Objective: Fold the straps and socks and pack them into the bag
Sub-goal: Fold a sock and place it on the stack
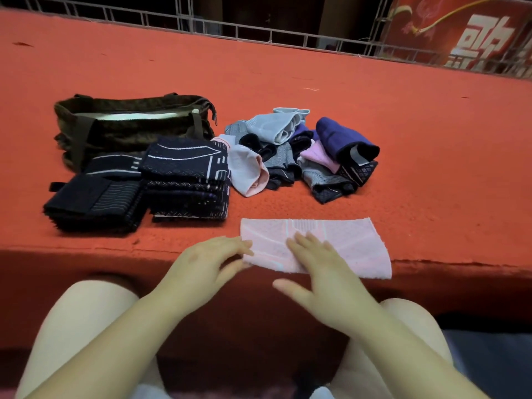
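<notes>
While both hands rest on it, one pink sock [345, 243] lies flat at the near edge of the red bench [374, 110], its long axis running left to right; which end is the toe cannot be told. The left hand [207, 263] has relaxed fingers touching the sock's left end, and the right hand [322, 272] lies palm down on its middle with straight fingers and the thumb spread toward the body; neither grips anything. Two stacks of folded dark straps [187, 180] sit side by side to the left, the second, lower stack [95, 203] furthest left. Behind them stands one olive bag [129, 131], its top open. Right of the stacks is one loose pile of socks and bands [302, 151], grey, pink, purple and dark, too tangled to count.
</notes>
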